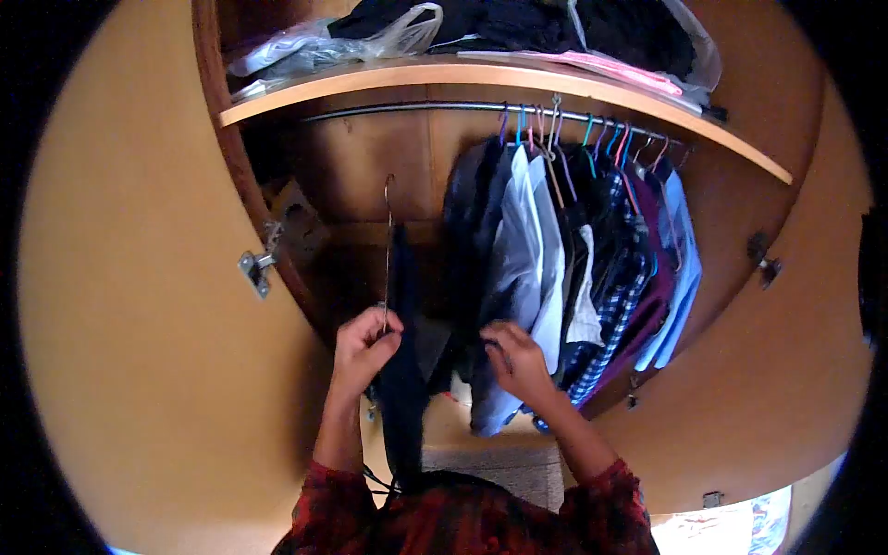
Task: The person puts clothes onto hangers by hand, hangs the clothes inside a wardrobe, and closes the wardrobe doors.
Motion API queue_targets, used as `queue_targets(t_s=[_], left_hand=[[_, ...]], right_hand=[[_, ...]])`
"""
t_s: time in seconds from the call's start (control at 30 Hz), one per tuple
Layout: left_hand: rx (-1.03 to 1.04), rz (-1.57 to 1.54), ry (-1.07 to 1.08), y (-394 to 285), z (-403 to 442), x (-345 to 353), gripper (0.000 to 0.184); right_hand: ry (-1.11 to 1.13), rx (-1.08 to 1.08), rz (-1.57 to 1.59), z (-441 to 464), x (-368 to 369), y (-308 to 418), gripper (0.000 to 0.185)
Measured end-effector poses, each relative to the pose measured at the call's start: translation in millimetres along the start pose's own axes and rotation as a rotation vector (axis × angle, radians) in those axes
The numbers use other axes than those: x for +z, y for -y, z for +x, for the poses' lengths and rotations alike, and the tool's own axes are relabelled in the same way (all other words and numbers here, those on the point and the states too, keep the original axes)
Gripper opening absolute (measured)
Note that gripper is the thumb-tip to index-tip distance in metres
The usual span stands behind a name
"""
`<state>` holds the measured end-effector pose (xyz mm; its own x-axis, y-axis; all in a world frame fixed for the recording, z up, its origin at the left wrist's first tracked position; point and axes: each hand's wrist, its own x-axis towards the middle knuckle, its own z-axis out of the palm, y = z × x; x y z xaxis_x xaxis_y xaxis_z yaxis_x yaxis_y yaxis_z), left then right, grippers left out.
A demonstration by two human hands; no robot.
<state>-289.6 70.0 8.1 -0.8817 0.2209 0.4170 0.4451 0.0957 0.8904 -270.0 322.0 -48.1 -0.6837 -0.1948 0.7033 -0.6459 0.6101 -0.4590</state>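
My left hand (365,347) is closed on a thin wire hanger (388,250), whose hook points up below the rail. A dark garment (403,370) hangs down beside that hand, close to the hanger. My right hand (518,359) has its fingers curled together in front of the hanging clothes, nearest to a dark garment and a pale blue-grey shirt (514,268). Dark cloth lies behind its fingertips, and I cannot make out what they pinch, if anything.
Several shirts on coloured hangers crowd the right part of the metal rail (435,107). Above runs a wooden shelf (518,74) with plastic bags (398,37) and dark cloth. The open left wardrobe door (139,277) has a metal hinge (256,268).
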Motion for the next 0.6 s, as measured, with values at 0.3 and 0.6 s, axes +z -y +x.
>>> queue_targets(t_s=[0.3, 0.6], left_hand=[[0.075, -0.068, -0.084, -2, 138, 75, 0.006], [0.201, -0.058, -0.037, 28, 252, 146, 0.008]], right_hand=[[0.018, 0.502, -0.199, -133, -74, -28, 0.015], [-0.255, 0.776, -0.234, -183, -107, -31, 0.011]])
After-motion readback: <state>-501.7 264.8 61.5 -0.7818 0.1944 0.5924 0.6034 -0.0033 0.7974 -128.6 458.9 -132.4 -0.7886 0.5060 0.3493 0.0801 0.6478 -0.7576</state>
